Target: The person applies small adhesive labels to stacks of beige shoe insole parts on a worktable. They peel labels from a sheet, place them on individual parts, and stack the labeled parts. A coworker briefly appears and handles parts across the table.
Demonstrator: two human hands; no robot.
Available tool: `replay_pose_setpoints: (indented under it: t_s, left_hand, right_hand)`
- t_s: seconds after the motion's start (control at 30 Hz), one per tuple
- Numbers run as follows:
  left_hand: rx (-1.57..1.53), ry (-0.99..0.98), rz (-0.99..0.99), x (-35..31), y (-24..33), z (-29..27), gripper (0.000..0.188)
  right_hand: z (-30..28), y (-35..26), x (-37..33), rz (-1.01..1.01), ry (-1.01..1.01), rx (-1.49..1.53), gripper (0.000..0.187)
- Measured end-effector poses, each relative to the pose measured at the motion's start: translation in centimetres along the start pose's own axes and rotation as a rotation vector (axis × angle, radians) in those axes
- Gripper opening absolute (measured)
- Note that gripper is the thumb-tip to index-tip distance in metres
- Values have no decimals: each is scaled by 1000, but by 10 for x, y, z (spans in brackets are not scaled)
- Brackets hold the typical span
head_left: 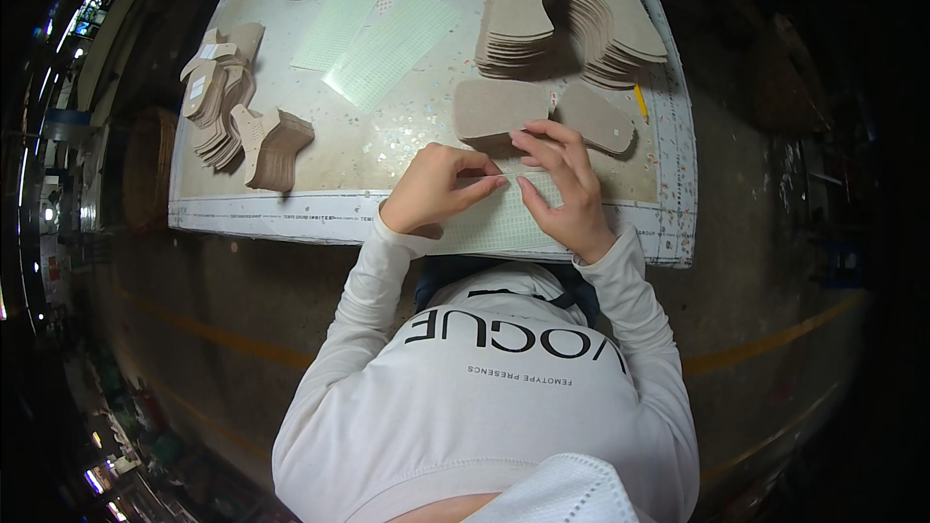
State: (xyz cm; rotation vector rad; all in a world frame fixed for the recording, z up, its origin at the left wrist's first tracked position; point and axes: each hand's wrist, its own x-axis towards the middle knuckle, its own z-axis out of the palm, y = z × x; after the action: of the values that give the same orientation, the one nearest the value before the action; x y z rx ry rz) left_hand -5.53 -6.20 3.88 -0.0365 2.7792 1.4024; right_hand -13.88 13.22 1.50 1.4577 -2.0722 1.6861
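My left hand (441, 186) is over the near edge of the table, its thumb and forefinger pressed together. Whatever sits in that pinch is too small to make out. Beside it, my right hand (567, 184) holds nothing that I can see, with its thumb apart from its bent fingers. Below both hands lies a pale green sheet of small printed labels (489, 230), partly covered by them. Just beyond my fingers is a stack of beige cut pieces (499, 108). A second beige piece (603, 121) lies to its right, close to my right fingertips.
A tall stack of curved beige pieces (523, 15) fills the far right, with a yellow pencil-like stick (640, 103) near it. More label sheets (392, 48) lie at the back. Smaller beige stacks (274, 147) stand at left. Scraps dot the white table (339, 179).
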Motion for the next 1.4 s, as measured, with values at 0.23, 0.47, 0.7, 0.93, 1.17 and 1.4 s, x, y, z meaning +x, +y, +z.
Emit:
replay_pose_setpoints:
  t_s: [0.23, 0.47, 0.7, 0.93, 1.17, 1.4]
  left_hand:
    - [-13, -11, -10, 2, -3, 2, 17]
    - [142, 210, 179, -4, 6, -2, 20]
    - [139, 373, -7, -5, 29, -48, 17]
    - [343, 144, 445, 54, 20, -41, 47]
    - [261, 92, 406, 57, 10, -41, 47]
    - [212, 100, 333, 58, 11, -43, 52]
  right_hand:
    - [4, -1, 2, 16, -36, 16, 67]
    - [-3, 3, 6, 364, 137, 583, 54]
    - [-51, 5, 43, 304, -47, -79, 8]
    - [-30, 11, 67, -6, -105, -482, 11]
    - [-25, 23, 74, -45, 10, -597, 11]
    - [-38, 28, 73, 1, -25, -357, 9]
